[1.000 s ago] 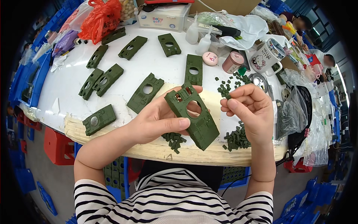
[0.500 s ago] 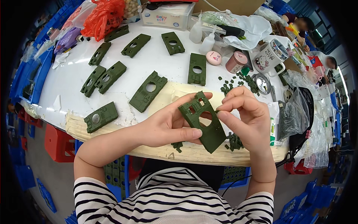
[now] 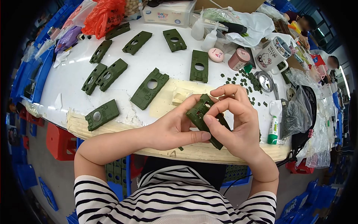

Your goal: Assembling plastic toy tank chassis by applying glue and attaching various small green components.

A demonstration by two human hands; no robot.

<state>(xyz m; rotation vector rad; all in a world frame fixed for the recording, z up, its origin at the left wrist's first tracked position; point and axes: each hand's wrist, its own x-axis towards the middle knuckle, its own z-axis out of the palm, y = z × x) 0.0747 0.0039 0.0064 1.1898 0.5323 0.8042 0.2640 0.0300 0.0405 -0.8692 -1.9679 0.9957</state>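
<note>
Held up over the near edge of the table [image 3: 67, 86]: a dark green plastic hull plate [image 3: 203, 117], tilted, with cut-out holes, clear of the white top. Cradled from below and the left by the left hand [image 3: 173, 128], fingers curled shut under it and thumb pressed along its lower side, seemingly to keep it steady. Pinched from above by the right hand [image 3: 236, 123], thumb and forefinger closed at the plate's upper end, other fingers arched over it, probably for working at one spot; whether a small piece sits between those fingertips cannot be told.

Just beyond the hands, toward the right edge: a scatter of small green parts [image 3: 244, 80], within easy reach. Near the right edge too, a glue tube with green cap [image 3: 273, 130], a round mirror [image 3: 265, 81], a white mug [image 3: 274, 56] and a pink tin [image 3: 238, 59].

Spread flat and apart across the middle and left of the top: more matching green plates [image 3: 150, 89], one close to the near left corner [image 3: 101, 114]. At the far edge, a tissue box [image 3: 168, 14] and a red plastic bag [image 3: 104, 16].
</note>
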